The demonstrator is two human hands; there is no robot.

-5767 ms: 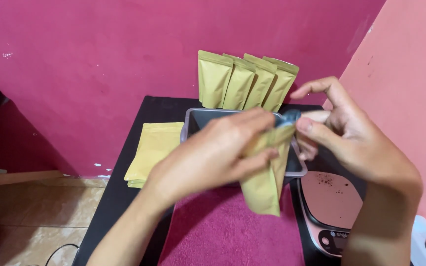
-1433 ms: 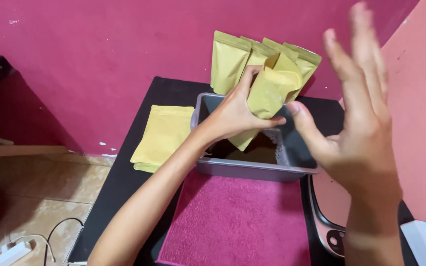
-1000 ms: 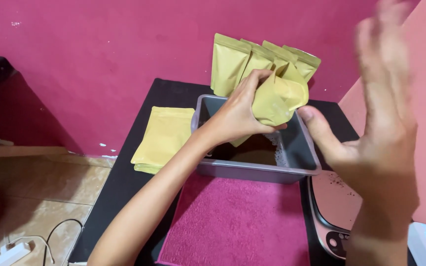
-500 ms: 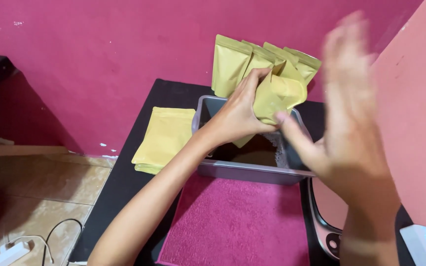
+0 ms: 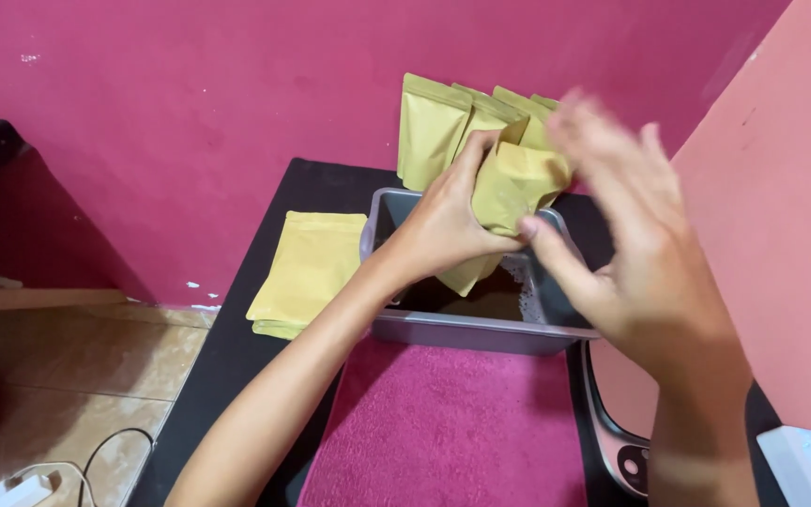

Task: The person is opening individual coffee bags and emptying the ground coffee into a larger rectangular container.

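One pouch (image 5: 509, 192) gripped above grey tray (image 5: 481, 330), tabletop crowded

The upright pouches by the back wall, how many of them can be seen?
4, leaning in a row against the wall: the leftmost, a second, a third and the last, mostly covered. More may be hidden behind the hands.

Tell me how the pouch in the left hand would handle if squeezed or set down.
The pouch looks soft rather than stiff: its top crumples under the left hand. It is probably light, since one hand holds it over the tray. Set down, it may well stand, as the pouches by the wall do.
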